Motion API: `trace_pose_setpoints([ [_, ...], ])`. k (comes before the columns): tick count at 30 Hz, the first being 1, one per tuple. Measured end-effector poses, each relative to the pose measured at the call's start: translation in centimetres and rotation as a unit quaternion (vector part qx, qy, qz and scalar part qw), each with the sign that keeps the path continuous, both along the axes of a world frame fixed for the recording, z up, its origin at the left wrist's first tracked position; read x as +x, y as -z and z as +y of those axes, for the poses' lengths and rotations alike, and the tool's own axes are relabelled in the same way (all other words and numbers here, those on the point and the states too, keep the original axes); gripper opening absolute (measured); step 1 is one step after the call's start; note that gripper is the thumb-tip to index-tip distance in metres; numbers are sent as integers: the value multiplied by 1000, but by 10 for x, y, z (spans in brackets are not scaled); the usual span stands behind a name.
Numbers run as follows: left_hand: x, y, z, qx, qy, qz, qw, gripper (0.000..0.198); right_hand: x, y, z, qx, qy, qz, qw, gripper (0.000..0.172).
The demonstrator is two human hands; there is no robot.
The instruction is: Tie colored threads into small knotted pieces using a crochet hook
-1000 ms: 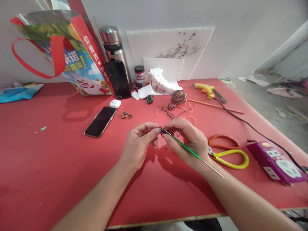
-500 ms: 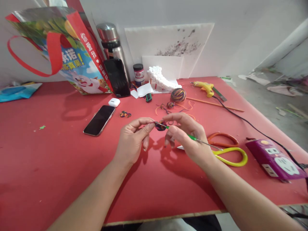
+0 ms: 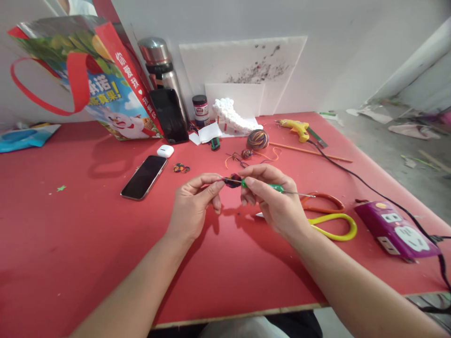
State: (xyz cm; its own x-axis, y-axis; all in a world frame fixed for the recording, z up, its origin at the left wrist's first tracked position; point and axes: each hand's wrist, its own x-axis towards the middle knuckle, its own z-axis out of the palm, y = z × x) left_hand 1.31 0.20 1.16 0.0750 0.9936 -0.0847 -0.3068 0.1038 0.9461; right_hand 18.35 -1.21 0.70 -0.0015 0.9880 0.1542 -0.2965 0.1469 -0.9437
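Yarn piece [image 3: 231,180], dark and bunched, slim green-handled metal hook [image 3: 277,188]

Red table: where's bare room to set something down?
Largest patch: red table left of the left hand, nearer than the flat phone. Another lies between the forearms. Crowded: beyond, around the large yarn ball; right, around scissors and purple socket box.

Scissors [image 3: 323,218] partly hidden behind the right hand [image 3: 276,199]
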Motion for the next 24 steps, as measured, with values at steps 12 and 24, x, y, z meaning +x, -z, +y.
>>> trace_pose_setpoints([
  [12,-2,0,-1,11,21,-13,1000,7,3,-8,-9,72,-36,-142,987,29],
  [24,1,-1,1,-3,33,-40,999,12,4,-7,-2,39,-32,-99,994,18],
])
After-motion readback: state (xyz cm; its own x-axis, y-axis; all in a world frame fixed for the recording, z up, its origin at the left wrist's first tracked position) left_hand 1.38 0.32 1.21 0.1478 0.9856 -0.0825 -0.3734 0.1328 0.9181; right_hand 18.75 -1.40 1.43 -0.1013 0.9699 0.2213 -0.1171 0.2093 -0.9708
